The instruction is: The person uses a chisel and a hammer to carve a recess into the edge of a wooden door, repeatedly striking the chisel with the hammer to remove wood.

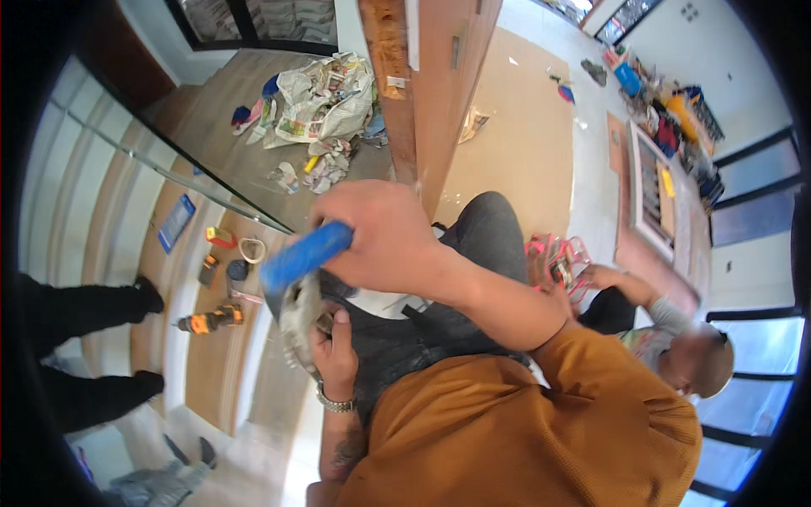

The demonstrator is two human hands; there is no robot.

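Right hand (376, 241) is gripping a blue handle (306, 253), left hand (336, 351) is holding a blurred grey piece (296, 325), blue packet (176, 224) is lying nearby, print too small to read.

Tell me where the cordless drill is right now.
In the head view, the cordless drill lies on a wooden stair tread on the left side, between the person's left hand and a bystander's black-trousered legs.

a blue cylindrical piece (306, 254) slants at one end of a blurred, pale grey piece (297, 325).
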